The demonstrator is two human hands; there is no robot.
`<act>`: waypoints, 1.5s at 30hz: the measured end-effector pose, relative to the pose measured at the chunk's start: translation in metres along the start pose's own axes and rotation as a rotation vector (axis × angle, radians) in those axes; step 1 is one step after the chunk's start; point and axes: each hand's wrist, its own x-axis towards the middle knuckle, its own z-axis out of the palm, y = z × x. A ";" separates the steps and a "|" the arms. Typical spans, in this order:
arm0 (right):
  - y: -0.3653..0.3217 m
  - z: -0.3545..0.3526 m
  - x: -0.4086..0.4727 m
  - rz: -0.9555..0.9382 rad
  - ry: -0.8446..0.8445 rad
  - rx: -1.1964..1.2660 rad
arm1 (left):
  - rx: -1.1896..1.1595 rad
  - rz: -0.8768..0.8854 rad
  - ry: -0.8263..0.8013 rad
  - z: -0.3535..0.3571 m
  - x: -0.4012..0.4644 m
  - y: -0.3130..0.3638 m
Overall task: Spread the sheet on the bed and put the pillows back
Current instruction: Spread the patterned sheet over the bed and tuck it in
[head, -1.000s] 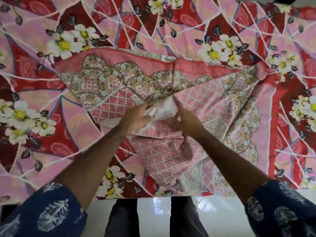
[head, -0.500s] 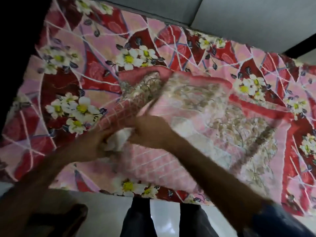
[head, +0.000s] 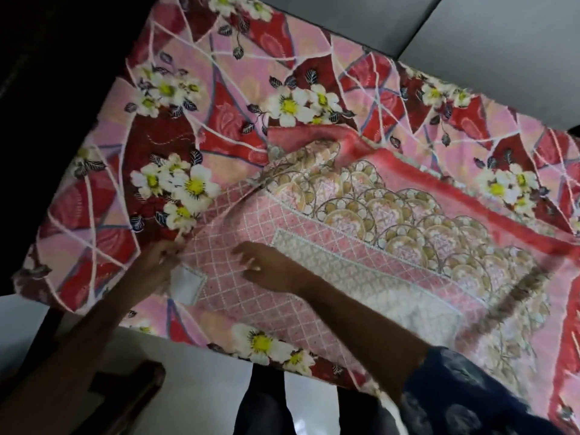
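Covering the bed [head: 94,246], floral cloth bears a pink sheet [head: 361,246]; left hand [head: 160,265] pinches it, right hand [head: 266,265] spread

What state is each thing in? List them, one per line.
Patterned sheet: partly unfolded, lying on the bed, still creased.
Floral bedcover: spread flat under the sheet.
White label: showing at the sheet's near corner.
Left hand: pinches the sheet's edge.
Right hand: fingers spread, resting on the sheet.
Pillows: none in view.

No readable text anywhere (white tag [head: 187,285] on the sheet [head: 314,246] blank).
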 end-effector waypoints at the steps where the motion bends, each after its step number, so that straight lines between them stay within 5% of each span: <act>1: 0.010 -0.017 -0.005 0.042 0.012 -0.024 | -0.034 -0.019 -0.015 0.001 -0.016 0.056; 4: 0.030 -0.077 -0.006 0.146 0.098 -0.136 | -0.006 0.031 0.023 0.011 -0.039 0.175; 7: 0.039 -0.136 0.020 0.174 0.240 -0.302 | -0.074 -0.115 -0.066 0.022 -0.018 0.186; 13: 0.036 -0.217 0.107 0.233 0.484 -0.593 | -0.115 -0.126 -0.156 0.030 -0.024 0.181; 18: 0.043 -0.240 0.156 0.366 0.139 -0.730 | -0.068 -0.064 -0.365 0.031 -0.041 0.192; 21: 0.050 -0.241 0.171 0.378 0.090 -0.829 | 0.071 0.048 -0.349 0.037 -0.044 0.203; 26: 0.042 -0.240 0.180 0.371 -0.077 -0.692 | 0.024 -0.033 -0.237 0.022 -0.044 0.199; 30: 0.011 -0.273 0.179 0.477 -0.515 -0.609 | -0.103 -0.068 -0.421 -0.002 -0.048 0.191; 32: -0.011 -0.303 0.182 0.490 -0.579 -0.488 | -0.177 -0.149 -0.507 -0.018 -0.050 0.194; 35: -0.036 -0.332 0.186 0.326 -0.232 -0.443 | -0.225 -0.153 -0.492 -0.041 -0.047 0.189; 39: -0.014 -0.321 0.204 0.088 0.484 -0.456 | -0.148 -0.135 -0.020 -0.040 -0.028 0.162; 42: 0.018 -0.303 0.207 0.070 0.546 -0.459 | 0.080 -0.147 0.144 -0.019 -0.020 0.144; 45: 0.027 -0.279 0.182 -0.015 0.489 -0.556 | 0.249 0.083 0.291 -0.004 -0.020 0.146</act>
